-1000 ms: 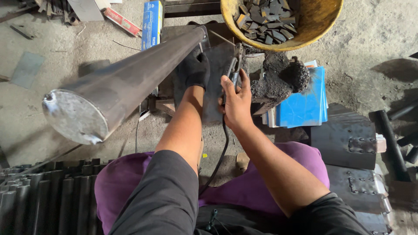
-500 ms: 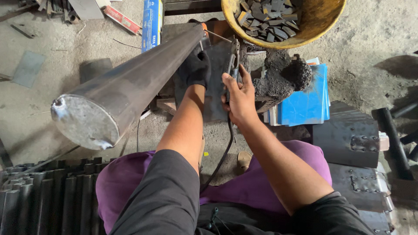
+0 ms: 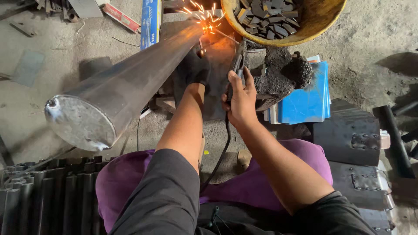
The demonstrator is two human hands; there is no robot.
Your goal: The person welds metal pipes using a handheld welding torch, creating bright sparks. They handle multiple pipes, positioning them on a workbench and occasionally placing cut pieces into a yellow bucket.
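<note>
Steel pipe [image 3: 130, 82], slanting toward upper centre: steadied by gloved left hand [image 3: 195, 69]; right hand [image 3: 241, 98], fingers clenched, held electrode holder [image 3: 237, 65] at sparks [image 3: 202, 13].

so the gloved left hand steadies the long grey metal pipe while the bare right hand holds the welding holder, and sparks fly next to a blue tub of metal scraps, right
Not quite: the head view shows the round tub of dark metal scraps is yellow, not blue. The rest holds: the black-gloved left hand steadies the long grey metal pipe, the bare right hand grips the welding holder, and orange sparks fly beside the tub.

Both arms outstretched, right hand [image 3: 241, 101] closed.
</note>
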